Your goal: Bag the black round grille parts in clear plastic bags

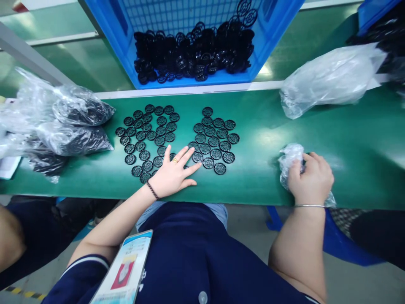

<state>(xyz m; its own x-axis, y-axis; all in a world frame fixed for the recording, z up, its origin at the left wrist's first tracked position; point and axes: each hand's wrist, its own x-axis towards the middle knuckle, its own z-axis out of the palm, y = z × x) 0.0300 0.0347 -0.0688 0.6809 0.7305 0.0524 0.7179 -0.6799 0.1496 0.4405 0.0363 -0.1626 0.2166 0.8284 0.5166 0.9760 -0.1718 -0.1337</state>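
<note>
My left hand (174, 169) lies spread over the black round plastic pieces, with its fingers apart and its fingertips among them. Around and beyond it, one group of black round pieces (146, 127) lies flat on the left, partly covered by the hand. A second group of black round pieces (209, 131) sits just right of the fingertips. Far to the right, my right hand (311, 177) is closed on a crumpled clear plastic bag (289, 158), which rests on the green tabletop (259, 169). Part of the bag is hidden under the palm.
A blue crate (196, 85) heaped with black parts (196, 52) stands behind the table. At left, tied clear bags of black parts (76, 139) are piled up. A large whitish plastic bag (329, 82) lies at the back right. Another person's knee (11, 236) shows at lower left.
</note>
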